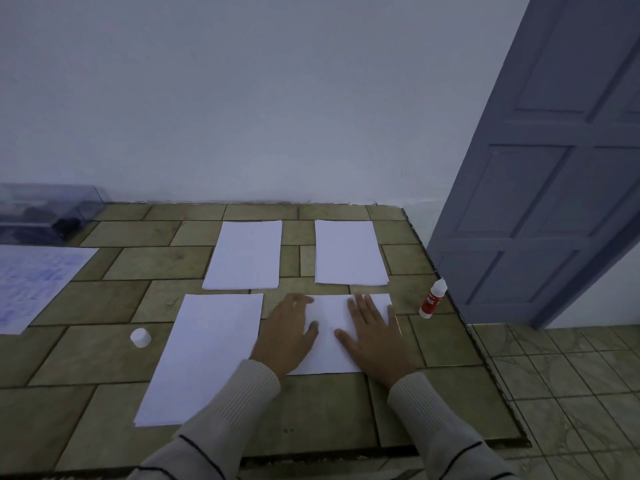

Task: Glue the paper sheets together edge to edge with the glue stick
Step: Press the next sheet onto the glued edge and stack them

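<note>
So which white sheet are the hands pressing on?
The near-right sheet, by the glue bottle: left hand and right hand rest flat on it alone.

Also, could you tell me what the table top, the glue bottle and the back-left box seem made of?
Table top: apparently matte stone or ceramic tiles, olive-brown with dark joint lines; possibly a printed covering. Glue bottle: probably smooth plastic, white with a red label. Box: likely clear hard plastic, as dark contents show through its walls.

Printed sheet [33,285] cut by left edge; glue stick [431,300] label unreadable.
</note>
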